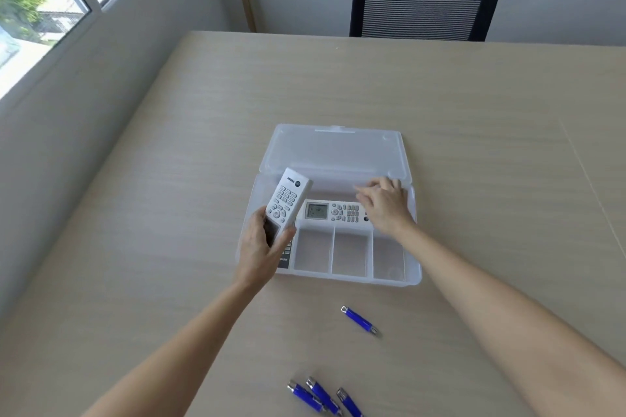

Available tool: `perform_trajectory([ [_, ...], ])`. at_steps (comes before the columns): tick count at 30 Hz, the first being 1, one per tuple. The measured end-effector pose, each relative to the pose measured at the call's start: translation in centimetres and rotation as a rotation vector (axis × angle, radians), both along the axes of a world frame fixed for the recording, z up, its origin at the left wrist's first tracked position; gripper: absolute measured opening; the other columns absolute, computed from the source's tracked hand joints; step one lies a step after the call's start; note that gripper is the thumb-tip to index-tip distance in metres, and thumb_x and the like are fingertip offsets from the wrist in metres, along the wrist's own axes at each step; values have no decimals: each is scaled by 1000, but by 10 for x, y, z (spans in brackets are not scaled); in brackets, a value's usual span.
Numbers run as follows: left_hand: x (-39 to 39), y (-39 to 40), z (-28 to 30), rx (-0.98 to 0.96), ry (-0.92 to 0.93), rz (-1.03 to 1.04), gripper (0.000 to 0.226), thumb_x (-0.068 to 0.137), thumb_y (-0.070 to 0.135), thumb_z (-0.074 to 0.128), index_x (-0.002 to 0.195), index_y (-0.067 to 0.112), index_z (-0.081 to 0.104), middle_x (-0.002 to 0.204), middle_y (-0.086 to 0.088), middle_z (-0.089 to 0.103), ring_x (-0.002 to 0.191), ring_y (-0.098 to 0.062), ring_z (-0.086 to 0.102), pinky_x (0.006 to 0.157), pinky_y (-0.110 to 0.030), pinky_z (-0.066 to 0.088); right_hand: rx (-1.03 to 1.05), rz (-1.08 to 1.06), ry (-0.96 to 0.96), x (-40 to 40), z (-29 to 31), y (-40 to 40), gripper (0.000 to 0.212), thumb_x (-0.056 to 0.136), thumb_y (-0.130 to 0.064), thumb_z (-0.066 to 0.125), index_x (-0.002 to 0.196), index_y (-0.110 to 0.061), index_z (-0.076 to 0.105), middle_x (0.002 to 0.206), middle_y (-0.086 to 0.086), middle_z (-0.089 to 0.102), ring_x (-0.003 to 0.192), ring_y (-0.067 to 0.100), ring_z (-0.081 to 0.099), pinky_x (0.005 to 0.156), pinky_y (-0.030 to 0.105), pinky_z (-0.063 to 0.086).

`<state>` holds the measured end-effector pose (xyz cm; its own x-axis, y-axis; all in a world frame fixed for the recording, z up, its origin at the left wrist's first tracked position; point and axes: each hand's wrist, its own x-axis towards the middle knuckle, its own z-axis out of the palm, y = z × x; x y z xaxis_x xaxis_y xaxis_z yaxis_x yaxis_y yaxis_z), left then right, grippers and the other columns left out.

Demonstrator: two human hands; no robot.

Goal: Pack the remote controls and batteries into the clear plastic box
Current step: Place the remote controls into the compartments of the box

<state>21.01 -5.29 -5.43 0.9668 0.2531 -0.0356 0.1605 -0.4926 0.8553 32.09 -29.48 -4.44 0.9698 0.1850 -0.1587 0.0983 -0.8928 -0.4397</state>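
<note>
Holding a white remote [288, 201] by its lower end, the left hand [266, 247] had fingers and thumb wrapped round it, its far end tilted up over the left side of the clear plastic box [415, 276]. The right hand [386, 203] was loose, fingers spread, gripping nothing; it rested on or just over the right end of a second remote [333, 211] lying flat in the box's long rear compartment. Can't tell if it was actually touching.

A third, darker remote [284, 259] showed partly under the left hand, in the box's left compartment. Mostly hidden, so its fit was unclear.

The batteries were all out on the surface: one battery [360, 321] between the two forearms, and a group of three batteries [320, 398] nearer the body. The three small front compartments [350, 254], just short of the right hand, were empty.

Risks as I read them:
- Held remote gripped at one end only, so heavy end overhanging. Could pivot out and drop onto the box wall or the remote below.
- Left slot looked already occupied. Forcing a second in could leave it proud and foul the lid [333, 149], lying open beyond both hands.
- Forearms passing over the batteries could roll them; round, nothing stopping them.
- Box is light; a push from the right hand could skid it.
</note>
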Motion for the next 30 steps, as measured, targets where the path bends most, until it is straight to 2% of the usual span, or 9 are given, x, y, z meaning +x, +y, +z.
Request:
perform_trajectory([
  [2, 19, -6, 12, 86, 15, -92, 48, 84, 35, 67, 124, 17, 47, 108, 2, 58, 92, -16, 56, 74, -29, 46, 78, -239, -283, -12, 4, -16, 37, 94, -18, 47, 130, -17, 57, 125, 14, 54, 114, 39, 46, 96, 46, 40],
  [4, 46, -12, 18, 279, 27, -243, 56, 84, 50, 58, 126, 16, 47, 109, -2, 57, 95, -19, 55, 79, -31, 45, 198, -449, -190, -22, -1, -40, 39, 98, -17, 39, 134, -7, 49, 129, 20, 53, 118, 40, 47, 98, 47, 38],
  [6, 73, -22, 19, 480, 75, -388, 57, 88, 58, 40, 128, 18, 48, 111, -7, 59, 102, -25, 56, 87, -38, 46, 333, -464, 87, -32, -9, -57, 32, 101, -21, 31, 103, -7, 60, 98, 18, 63, 97, 37, 54, 83, 40, 40],
  [8, 94, -34, 17, 622, 147, -508, 46, 97, 51, 31, 128, 22, 50, 113, -10, 60, 108, -29, 57, 90, -42, 44, 397, -450, 173, -41, -12, -61, 38, 101, -23, 30, 65, -16, 38, 62, 2, 41, 72, 26, 41, 63, 35, 30],
  [21, 125, -51, -2, 832, 282, -702, 37, 100, 48, 27, 128, 46, 50, 120, -3, 50, 117, -25, 43, 98, -43, 27, 440, -503, 116, -42, -15, -60, 40, 100, -23, 30, 61, -19, 24, 57, -4, 28, 56, 18, 28, 53, 34, 24],
  [24, 121, -48, 3, 902, 350, -732, 41, 101, 46, 22, 140, 51, 33, 137, -2, 40, 129, -26, 32, 108, -49, 21, 427, -498, 152, -40, -14, -64, 39, 101, -25, 29, 65, -15, 37, 60, -1, 37, 67, 24, 36, 63, 35, 28],
  [26, 109, -47, 9, 884, 285, -677, 45, 101, 39, 27, 146, 43, 26, 145, -5, 33, 135, -27, 28, 111, -51, 18, 383, -479, 228, -37, -10, -66, 40, 101, -28, 27, 92, -5, 59, 77, 7, 53, 77, 25, 43, 71, 33, 33],
  [28, 87, -45, 20, 810, 115, -574, 47, 99, 36, 37, 145, 30, 34, 143, -8, 39, 131, -30, 36, 107, -49, 25, 272, -433, 204, -41, -7, -67, 43, 101, -27, 29, 133, -7, 48, 109, 11, 59, 99, 29, 49, 86, 33, 38],
  [30, 51, -39, 31, 732, -90, -593, 39, 95, 35, 41, 128, 20, 53, 125, -8, 55, 112, -30, 52, 93, -45, 41, 207, -371, -78, -63, -5, -64, 42, 99, -22, 36, 138, -6, 42, 127, 14, 56, 116, 34, 46, 100, 40, 37],
])
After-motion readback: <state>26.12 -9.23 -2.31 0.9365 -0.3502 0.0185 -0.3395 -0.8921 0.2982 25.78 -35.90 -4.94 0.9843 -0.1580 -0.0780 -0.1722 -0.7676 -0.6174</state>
